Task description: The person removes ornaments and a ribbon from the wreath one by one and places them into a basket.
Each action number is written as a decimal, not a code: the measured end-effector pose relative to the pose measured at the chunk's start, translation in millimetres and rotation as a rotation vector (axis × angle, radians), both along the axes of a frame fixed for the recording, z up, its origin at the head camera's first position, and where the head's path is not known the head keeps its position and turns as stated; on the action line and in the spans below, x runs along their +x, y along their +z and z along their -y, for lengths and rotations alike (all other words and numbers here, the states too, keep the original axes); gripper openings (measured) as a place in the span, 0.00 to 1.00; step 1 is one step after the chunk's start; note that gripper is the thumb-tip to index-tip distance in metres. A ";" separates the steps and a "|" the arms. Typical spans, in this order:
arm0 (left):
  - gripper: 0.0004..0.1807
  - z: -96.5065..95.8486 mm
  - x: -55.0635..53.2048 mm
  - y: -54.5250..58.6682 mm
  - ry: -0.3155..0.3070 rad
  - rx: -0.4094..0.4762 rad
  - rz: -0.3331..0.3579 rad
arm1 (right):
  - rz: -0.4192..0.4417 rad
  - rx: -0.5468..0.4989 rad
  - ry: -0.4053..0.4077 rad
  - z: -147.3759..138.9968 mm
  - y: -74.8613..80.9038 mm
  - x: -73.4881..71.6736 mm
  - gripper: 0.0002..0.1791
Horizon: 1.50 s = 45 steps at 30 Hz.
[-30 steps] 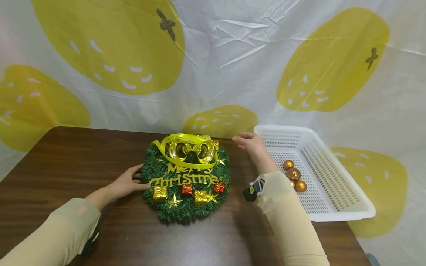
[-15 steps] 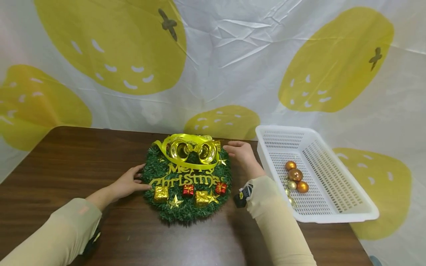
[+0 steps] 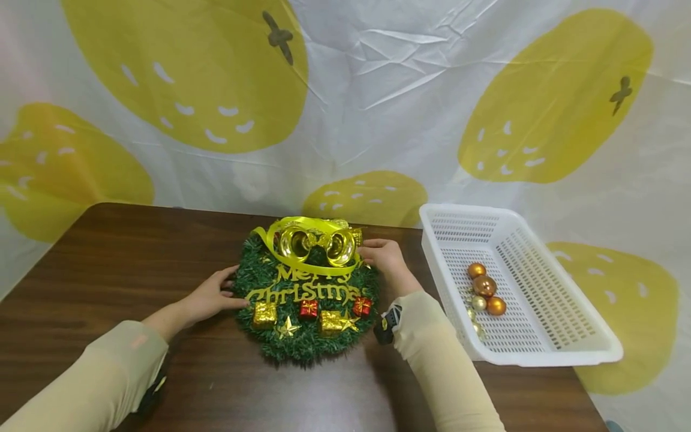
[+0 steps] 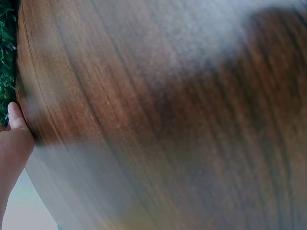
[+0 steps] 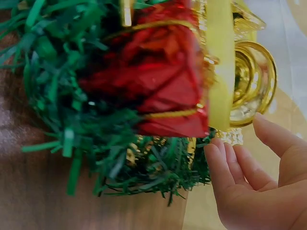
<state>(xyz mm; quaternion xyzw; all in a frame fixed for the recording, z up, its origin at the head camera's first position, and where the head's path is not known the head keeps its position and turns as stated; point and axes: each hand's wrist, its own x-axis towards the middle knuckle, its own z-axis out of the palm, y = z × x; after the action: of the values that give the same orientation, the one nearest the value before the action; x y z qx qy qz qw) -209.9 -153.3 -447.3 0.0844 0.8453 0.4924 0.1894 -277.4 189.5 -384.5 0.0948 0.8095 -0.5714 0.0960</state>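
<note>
A green tinsel Christmas wreath [image 3: 302,349] lies on the table, bearing gold "Merry Christmas" lettering [image 3: 308,292], small gift boxes and gold stars. Two gold bells [image 3: 342,247] and a yellow ribbon [image 3: 318,270] top it. My left hand [image 3: 207,295] touches the wreath's left edge, thumb and fingers spread apart; only its thumb side [image 4: 17,143] shows in the left wrist view. My right hand [image 3: 385,261] is at the upper right edge, fingertips close to a bell. In the right wrist view its thumb and fingers stand apart, near a red gift box [image 5: 168,81].
To the right stands a white perforated plastic basket [image 3: 540,358] with several orange, brown and gold balls [image 3: 484,286] in it. The brown wooden table [image 3: 135,258] ends at a white curtain [image 3: 356,120] with yellow fruit prints.
My right hand has moved left and a little nearer me, from beside the basket to the wreath's upper right edge. More balls in the basket show. My left hand stays at the wreath.
</note>
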 end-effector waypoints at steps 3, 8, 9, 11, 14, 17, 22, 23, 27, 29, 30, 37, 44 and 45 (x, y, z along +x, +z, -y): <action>0.56 -1.3 -0.6 0.8 -0.001 -0.001 -0.001 | -0.002 0.001 -0.005 0.6 -2.3 -0.8 0.24; 0.55 -3.4 -2.6 0.9 -0.001 0.000 -0.007 | -0.007 0.023 -0.004 0.0 -4.9 -1.5 0.23; 0.55 -3.7 -2.9 0.8 0.000 0.002 -0.007 | -0.006 0.019 -0.003 0.0 -5.1 -1.3 0.22; 0.55 -4.2 -3.5 0.9 0.000 0.001 -0.008 | -0.006 0.015 0.001 0.0 -5.1 -0.8 0.22; 0.55 -4.7 -4.1 1.4 -0.001 0.001 -0.009 | -0.003 0.015 -0.001 0.3 -5.5 -0.5 0.21; 0.54 -5.1 -4.2 2.7 -0.007 0.002 -0.010 | -0.010 0.023 -0.012 0.7 -6.9 -1.2 0.20; 0.54 -6.0 -4.1 3.4 -0.014 0.006 -0.011 | -0.027 0.027 -0.036 1.8 -9.4 -1.9 0.19; 0.54 -5.9 -4.2 3.4 -0.015 0.005 -0.012 | -0.028 0.030 -0.040 2.0 -9.4 -1.9 0.19; 0.54 -5.8 -4.2 3.3 -0.017 0.006 -0.013 | -0.039 0.053 -0.048 1.2 -8.5 -2.0 0.17; 0.54 -5.4 -4.3 2.7 -0.014 0.007 -0.011 | -0.047 0.071 -0.055 0.3 -7.2 -2.3 0.17; 0.54 -5.2 -4.3 2.4 -0.010 0.008 -0.009 | -0.055 0.076 -0.061 -0.5 -6.6 -2.5 0.17; 0.54 -3.6 -2.9 1.0 -0.007 0.000 -0.013 | -0.142 0.023 -0.147 -5.9 -2.1 -5.6 0.16; 0.54 -0.4 -1.5 -0.7 -0.006 -0.009 -0.018 | -0.207 0.039 -0.143 -12.8 7.4 -5.2 0.16; 0.54 -0.1 -1.2 -0.7 -0.006 -0.011 -0.018 | -0.206 0.039 -0.142 -13.4 9.3 -4.8 0.16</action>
<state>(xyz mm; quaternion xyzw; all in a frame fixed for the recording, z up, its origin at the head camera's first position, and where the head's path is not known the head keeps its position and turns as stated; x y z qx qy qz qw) -211.1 -153.2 -447.9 0.0903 0.8495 0.4864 0.1836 -282.2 203.0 -375.2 0.0942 0.8173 -0.5677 -0.0303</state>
